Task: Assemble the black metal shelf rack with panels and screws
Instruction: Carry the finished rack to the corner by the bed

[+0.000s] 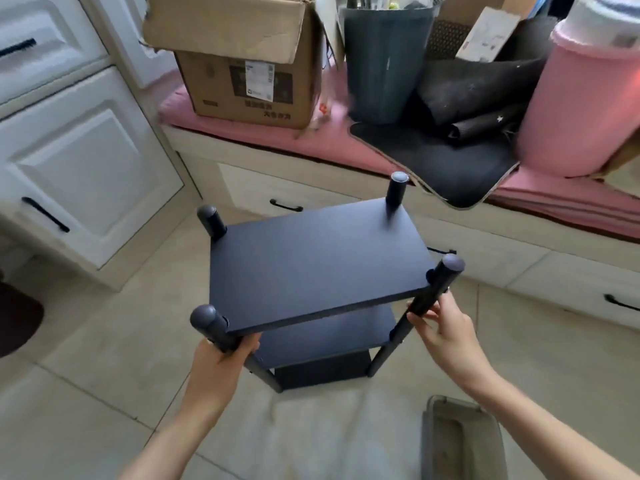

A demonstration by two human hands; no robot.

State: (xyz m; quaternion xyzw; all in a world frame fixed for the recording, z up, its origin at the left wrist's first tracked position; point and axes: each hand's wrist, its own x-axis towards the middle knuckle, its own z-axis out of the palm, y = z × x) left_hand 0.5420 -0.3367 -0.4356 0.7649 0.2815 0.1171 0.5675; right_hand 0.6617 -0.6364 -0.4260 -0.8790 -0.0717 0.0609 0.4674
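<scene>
On the tiled floor before the pink-cushioned bench (242, 133) stands the rack (318, 265); my left hand (221, 362) grips its near-left post, my right hand (446, 327) pinches its near-right post.

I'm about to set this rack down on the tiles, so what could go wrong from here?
1. Both hands grip only the near posts: left hand, right hand. The shelf rack could tip away.
2. The grey tray on the floor lies close by; a leg might land on it.
</scene>
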